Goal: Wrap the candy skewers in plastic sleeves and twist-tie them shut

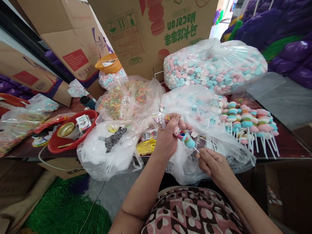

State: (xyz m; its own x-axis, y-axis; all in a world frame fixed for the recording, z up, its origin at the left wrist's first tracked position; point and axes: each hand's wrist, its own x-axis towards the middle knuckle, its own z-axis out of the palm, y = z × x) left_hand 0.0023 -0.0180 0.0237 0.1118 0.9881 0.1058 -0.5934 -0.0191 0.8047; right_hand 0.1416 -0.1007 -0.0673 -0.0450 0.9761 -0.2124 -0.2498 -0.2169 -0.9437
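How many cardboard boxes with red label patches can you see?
2. One cardboard box stands at the back left, its red label facing the camera. A second box lies further left, near the picture's edge. More boxes may be hidden behind the candy bags.

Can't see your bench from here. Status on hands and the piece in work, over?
Left hand pinching the pastel marshmallow skewer at its top. Right hand gripping its white stick. Finished skewers piled right; clear plastic bags crowd the table.

cardboard box (156, 29) | "Macaron", upside down | green print
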